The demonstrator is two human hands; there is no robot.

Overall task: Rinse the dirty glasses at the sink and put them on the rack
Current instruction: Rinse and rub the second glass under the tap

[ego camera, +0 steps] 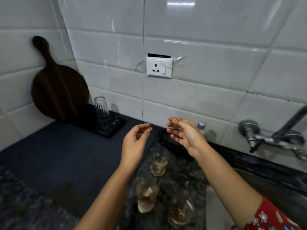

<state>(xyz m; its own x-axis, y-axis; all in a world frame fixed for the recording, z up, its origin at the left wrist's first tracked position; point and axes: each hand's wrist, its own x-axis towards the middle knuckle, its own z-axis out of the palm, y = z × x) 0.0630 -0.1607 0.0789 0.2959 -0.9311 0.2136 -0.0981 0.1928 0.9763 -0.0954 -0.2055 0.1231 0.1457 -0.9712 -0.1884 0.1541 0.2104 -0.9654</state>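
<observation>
Hovering level with each other beside the sink (259, 185), the left hand (135, 141) and the right hand (184, 136) hold nothing. The left hand's fingers (143, 126) are loosely curled, with the thumb apart from them. The right hand's fingers (176, 121) are nearly straight and spread, palm turned inward.

Three dirty glasses stand upright on the stone counter (184, 178) just beside the sink, on its rack side. The far glass (158, 161) lies below and between the two wrists. The middle glass (146, 196) and the near glass (178, 211) sit between the forearms, closer to the person. None touches a finger; all are well below the fingertips. They seem parked at the sink's edge so each can go straight under the tap (265, 138), fixed to the wall behind the sink.

Farther from the sink, the black rack (116, 131) carries one clear glass (102, 108) upside down, probably so it drains. On that showing, one glass is done and three await rinsing.
</observation>
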